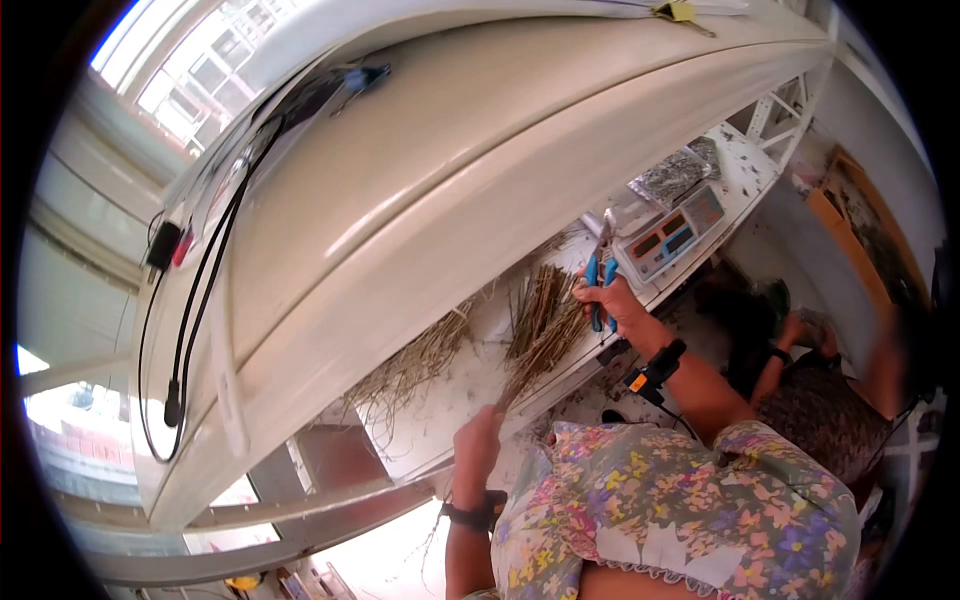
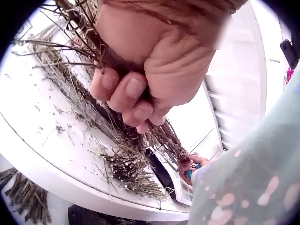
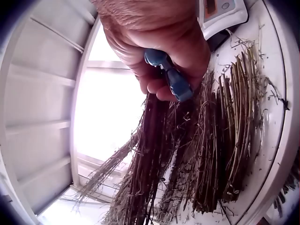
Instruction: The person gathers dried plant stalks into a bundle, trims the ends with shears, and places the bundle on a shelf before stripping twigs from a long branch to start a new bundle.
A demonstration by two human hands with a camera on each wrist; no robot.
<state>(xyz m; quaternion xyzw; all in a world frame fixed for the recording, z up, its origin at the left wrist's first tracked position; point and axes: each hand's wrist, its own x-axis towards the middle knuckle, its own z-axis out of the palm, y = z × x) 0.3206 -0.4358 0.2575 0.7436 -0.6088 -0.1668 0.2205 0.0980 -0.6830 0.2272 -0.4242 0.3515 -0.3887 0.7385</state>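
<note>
My left hand (image 1: 478, 445) grips a bundle of thin dry stems (image 1: 525, 375) near one end; in the left wrist view the fingers of the left hand (image 2: 150, 61) curl round it. The right hand (image 1: 615, 300) holds blue-handled pruning shears (image 1: 593, 280), blades pointing away from me. In the right wrist view the right hand (image 3: 164, 42) has its fingers round the blue handle (image 3: 178, 84), directly at the upper end of the stems (image 3: 150, 140). Whether those fingers also touch the stems I cannot tell. Cut stems (image 3: 239, 103) lie alongside on the white table.
A scale (image 1: 665, 240) stands beyond my right hand, with a clear plastic bag (image 1: 670, 175) behind it. Tangled twigs (image 1: 420, 355) lie on the left of the table (image 1: 400, 440). A large cream panel (image 1: 420, 170) overhangs it. Another person (image 1: 820, 400) is at the right.
</note>
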